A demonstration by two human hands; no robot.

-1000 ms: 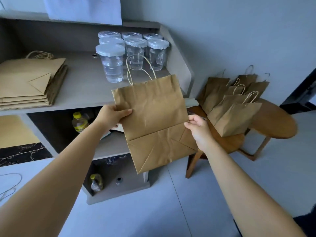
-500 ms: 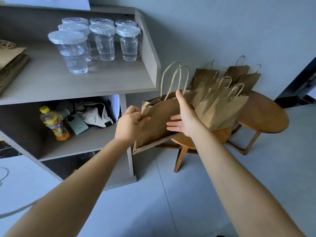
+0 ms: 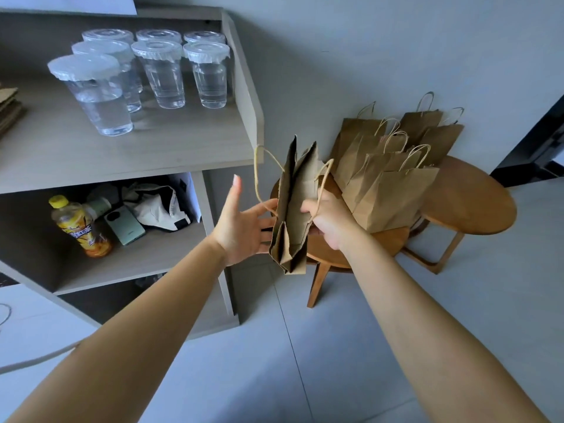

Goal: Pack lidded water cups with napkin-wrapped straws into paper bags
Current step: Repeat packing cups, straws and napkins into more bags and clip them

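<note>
A brown paper bag (image 3: 292, 209) with twine handles hangs upright and edge-on in front of me, its mouth partly spread. My right hand (image 3: 328, 219) grips its right side, fingers curled round the paper. My left hand (image 3: 244, 224) is spread with straight fingers, their tips touching the bag's left side. Several lidded water cups (image 3: 158, 74) stand on the top shelf at upper left, the nearest one (image 3: 94, 93) at the front. No straws or napkins are in view.
Several standing paper bags (image 3: 393, 178) crowd a round wooden side table (image 3: 476, 203) by the wall. A grey shelf unit (image 3: 152, 154) holds a yellow bottle (image 3: 81, 227), a phone and a cap below. Flat bags (image 3: 7, 108) lie at far left. Grey tiled floor lies below.
The bag went from flat and slanted to upright and edge-on, with its mouth spreading. My left hand let go and spread flat; my right hand went from flat on the bag to gripping it.
</note>
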